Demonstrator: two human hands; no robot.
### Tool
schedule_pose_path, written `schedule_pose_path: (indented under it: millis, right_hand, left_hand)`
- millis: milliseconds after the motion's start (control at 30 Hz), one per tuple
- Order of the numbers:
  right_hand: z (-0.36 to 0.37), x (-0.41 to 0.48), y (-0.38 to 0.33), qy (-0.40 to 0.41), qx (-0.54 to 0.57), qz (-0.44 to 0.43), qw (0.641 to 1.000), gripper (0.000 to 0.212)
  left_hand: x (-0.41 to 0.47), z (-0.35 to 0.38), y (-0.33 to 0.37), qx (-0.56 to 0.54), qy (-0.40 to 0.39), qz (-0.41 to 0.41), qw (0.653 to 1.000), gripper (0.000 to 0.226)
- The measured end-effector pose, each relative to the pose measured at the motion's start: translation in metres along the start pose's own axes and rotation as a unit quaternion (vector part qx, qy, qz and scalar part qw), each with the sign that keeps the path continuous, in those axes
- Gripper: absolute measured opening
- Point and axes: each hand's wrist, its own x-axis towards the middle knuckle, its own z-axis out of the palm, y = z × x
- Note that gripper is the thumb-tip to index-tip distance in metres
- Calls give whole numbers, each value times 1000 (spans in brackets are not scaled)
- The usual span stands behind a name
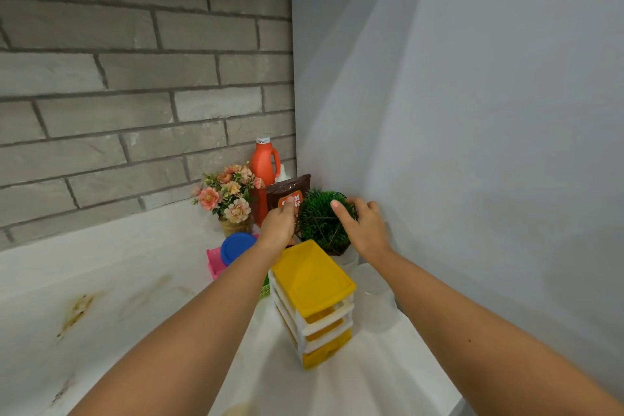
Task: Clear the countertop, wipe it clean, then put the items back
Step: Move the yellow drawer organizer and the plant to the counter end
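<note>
A round green artificial plant (319, 219) in a dark wire frame stands in the back corner of the white countertop (135, 267). My right hand (366, 228) grips its right side, thumb across the front and fingers curled over the top. My left hand (280, 228) holds its left side; the thumb points up and most fingers are hidden. Behind them are a brown pouch (287, 189), an orange bottle (265, 162) and a pot of pink flowers (228, 197).
A yellow-topped mini drawer unit (314, 294) stands right in front of the plant, between my forearms. Clear plastic cups (374, 307) sit to its right; a blue lid (236, 246), pink basket (215, 263) and green basket (265, 290) to its left. Brown stains (77, 311) mark the counter.
</note>
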Motion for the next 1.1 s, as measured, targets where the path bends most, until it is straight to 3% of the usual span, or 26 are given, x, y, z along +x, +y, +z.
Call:
schedule_pose_path:
  millis: [400, 600, 667, 867, 1100]
  right_hand:
    - [-7, -2, -7, 44, -66, -17, 997, 46]
    - [0, -9, -40, 109, -65, -98, 987, 33]
    - [9, -13, -56, 100, -48, -117, 987, 31]
    - [57, -40, -105, 54, 5, -171, 984, 22]
    - [129, -111, -179, -48, 56, -205, 976, 15]
  left_hand:
    - [-14, -6, -1, -3, 26, 30, 999, 51]
    - [-26, -27, 4, -36, 63, 72, 995, 34]
    - [-31, -41, 3, -48, 76, 80, 993, 21]
    - [-66, -110, -2, -41, 138, 89, 986, 12]
    - [-139, -220, -29, -52, 214, 76, 973, 13]
